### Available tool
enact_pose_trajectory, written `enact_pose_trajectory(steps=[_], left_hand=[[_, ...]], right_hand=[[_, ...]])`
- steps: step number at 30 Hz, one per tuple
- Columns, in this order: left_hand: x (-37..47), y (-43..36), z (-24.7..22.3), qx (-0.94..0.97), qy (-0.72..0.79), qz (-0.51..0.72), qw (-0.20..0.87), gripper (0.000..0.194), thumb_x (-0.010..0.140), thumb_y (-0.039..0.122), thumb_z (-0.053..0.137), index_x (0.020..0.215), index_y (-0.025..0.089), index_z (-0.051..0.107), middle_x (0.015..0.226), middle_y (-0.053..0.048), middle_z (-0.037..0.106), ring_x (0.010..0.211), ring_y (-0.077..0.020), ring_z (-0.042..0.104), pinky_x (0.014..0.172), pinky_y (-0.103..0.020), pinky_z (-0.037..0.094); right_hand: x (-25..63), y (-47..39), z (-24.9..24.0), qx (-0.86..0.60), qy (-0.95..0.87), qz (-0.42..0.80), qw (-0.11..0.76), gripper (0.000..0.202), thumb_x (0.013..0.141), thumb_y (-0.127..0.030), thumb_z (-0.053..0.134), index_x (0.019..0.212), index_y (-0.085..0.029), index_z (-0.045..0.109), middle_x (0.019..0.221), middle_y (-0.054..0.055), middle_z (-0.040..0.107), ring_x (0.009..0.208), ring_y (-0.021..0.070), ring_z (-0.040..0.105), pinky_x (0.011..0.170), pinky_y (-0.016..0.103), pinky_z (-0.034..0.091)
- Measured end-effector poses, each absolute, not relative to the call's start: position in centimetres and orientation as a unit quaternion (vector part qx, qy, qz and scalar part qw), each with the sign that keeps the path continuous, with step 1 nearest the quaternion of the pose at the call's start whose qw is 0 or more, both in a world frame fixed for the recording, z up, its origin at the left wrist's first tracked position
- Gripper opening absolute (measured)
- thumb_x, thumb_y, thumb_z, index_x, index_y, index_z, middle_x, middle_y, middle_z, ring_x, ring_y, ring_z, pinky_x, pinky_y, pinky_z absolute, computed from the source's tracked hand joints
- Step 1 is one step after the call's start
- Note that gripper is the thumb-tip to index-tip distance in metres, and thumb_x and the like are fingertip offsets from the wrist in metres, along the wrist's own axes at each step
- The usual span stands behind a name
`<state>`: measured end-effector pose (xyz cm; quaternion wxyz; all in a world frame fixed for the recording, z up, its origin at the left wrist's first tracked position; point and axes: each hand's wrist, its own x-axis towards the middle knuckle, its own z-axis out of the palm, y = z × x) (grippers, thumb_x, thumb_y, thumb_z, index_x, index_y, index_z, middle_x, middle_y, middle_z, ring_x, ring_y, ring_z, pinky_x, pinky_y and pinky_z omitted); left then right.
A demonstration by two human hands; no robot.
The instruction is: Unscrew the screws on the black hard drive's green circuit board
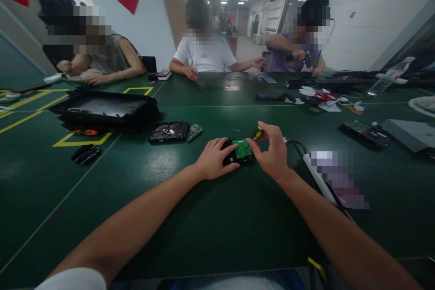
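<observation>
A: What is held in the hands?

B: A black hard drive [232, 158] is gripped by the left hand [215, 159], its thumb along the near edge and its fingers, part spread, laid over the top. By the right hand [273, 152], a yellow and black screwdriver [258, 133] is pinched between thumb and fingers, nearly closed. Whether a screw is touched by the tip cannot be told.

A: Where is the drive placed?

B: It is laid flat on the green desk [204, 217], in front of the wearer, with a green circuit board [242, 148] seen on its upper face.

A: And what is set around it?

B: To the left, an opened drive [169, 132] is seen, with a loose circuit board [195, 132] just beside it. Farther left, a black tray [102, 108] is placed. Across the desk, three people are seated.
</observation>
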<state>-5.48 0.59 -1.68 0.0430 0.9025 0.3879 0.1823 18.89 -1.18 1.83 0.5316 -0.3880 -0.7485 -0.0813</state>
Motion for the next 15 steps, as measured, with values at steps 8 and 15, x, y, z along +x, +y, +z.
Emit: enact_pose_trajectory(steps=[8,15], left_hand=[[-5.38,0.49,-1.54,0.902,0.387,0.189,0.041,0.075,0.094,0.068,0.062,0.156,0.027,0.053,0.159,-0.018,0.045,0.144,-0.0428,0.044,0.118,-0.062,0.038],[-5.38,0.5,-1.54,0.903,0.384,0.19,0.041,0.075,0.094,0.067,0.062,0.156,0.026,0.053,0.159,-0.019,0.045,0.144,-0.0429,0.044,0.117,-0.061,0.039]], right_hand=[[18.69,-1.28,2.02,-0.388,-0.759,-0.067,0.518,0.066,0.1,-0.023,0.063,0.16,-0.033,0.038,0.133,0.012,0.063,0.099,0.025,0.069,0.086,0.048,0.066],[18.77,-1.22,1.84,-0.388,-0.748,-0.076,0.533,0.062,0.098,-0.026,0.069,0.154,-0.031,0.044,0.129,0.011,0.061,0.1,0.0248,0.068,0.081,0.044,0.066]])
